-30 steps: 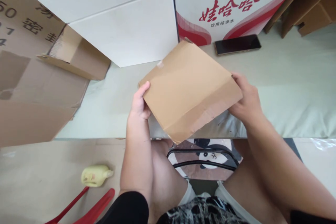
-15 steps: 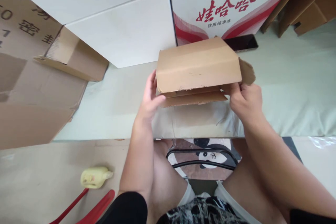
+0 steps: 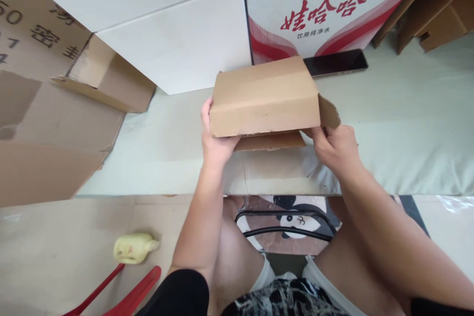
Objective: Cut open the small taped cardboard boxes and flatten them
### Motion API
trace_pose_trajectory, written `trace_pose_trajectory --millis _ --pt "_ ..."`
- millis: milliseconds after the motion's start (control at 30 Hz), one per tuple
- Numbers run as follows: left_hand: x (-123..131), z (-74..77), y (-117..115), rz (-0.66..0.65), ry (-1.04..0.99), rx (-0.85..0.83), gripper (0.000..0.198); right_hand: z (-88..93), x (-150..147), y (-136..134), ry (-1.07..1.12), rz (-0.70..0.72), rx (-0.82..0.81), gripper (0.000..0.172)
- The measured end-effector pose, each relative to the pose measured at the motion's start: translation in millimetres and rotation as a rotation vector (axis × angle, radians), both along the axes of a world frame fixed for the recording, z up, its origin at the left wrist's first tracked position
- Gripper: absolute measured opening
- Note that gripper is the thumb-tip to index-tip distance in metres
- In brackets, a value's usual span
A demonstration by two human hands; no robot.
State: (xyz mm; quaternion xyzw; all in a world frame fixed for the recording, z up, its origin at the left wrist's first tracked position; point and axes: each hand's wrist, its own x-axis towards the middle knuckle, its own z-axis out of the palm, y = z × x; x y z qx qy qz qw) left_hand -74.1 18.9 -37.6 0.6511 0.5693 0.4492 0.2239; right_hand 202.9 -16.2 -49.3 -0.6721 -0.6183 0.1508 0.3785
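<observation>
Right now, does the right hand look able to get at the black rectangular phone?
Probably yes, once the right hand frees itself from the brown cardboard box: most of the black rectangular phone lies uncovered, though the box hides part of its left end.

Sleeves (image 3: 181, 292): black, plain, short
Shirt front (image 3: 285, 301): black with a streaky pale-grey print
Shorts (image 3: 321, 279): white
Left hand (image 3: 217, 144), right hand (image 3: 337, 150): bare

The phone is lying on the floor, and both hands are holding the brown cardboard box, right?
Not quite: the phone isn't on the floor. The head view shows it lying on the pale green cloth. The left hand and right hand are indeed holding the brown cardboard box.
</observation>
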Motion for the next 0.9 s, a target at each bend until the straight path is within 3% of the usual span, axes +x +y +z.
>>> trace_pose_trajectory --millis 67,133,300,433,633,767,900 --pt "-1.5 0.5 0.5 0.002 0.048 0.012 0.101 2.9 -1.2 -0.8 0.064 0.014 0.025 0.022" --pt "-5.2 0.8 1.9 -0.043 0.112 0.009 0.092 6.3 -1.6 -1.2 0.147 -0.001 0.064 0.030" --pt "-19.0 2.4 5.1 -0.339 0.276 0.028 0.087 11.3 3.7 2.2 0.421 -0.112 0.016 0.048" --pt "-22.0 3.5 5.4 -0.517 0.363 -0.142 0.090 9.3 6.9 8.2 0.847 -0.204 -0.111 0.050" --pt "-11.0 1.0 5.4 -0.495 0.545 -0.403 0.076 -5.7 12.7 14.1 1.155 -0.243 -0.257 0.037" --pt "-7.5 4.6 4.2 -0.482 0.611 -0.486 0.076 -20.5 33.3 18.2 1.174 -0.134 -0.193 0.023" --pt "-3.5 13.6 -0.2 -0.512 0.686 -0.598 0.078 -22.7 47.4 20.6 1.037 -0.107 -0.209 0.030"
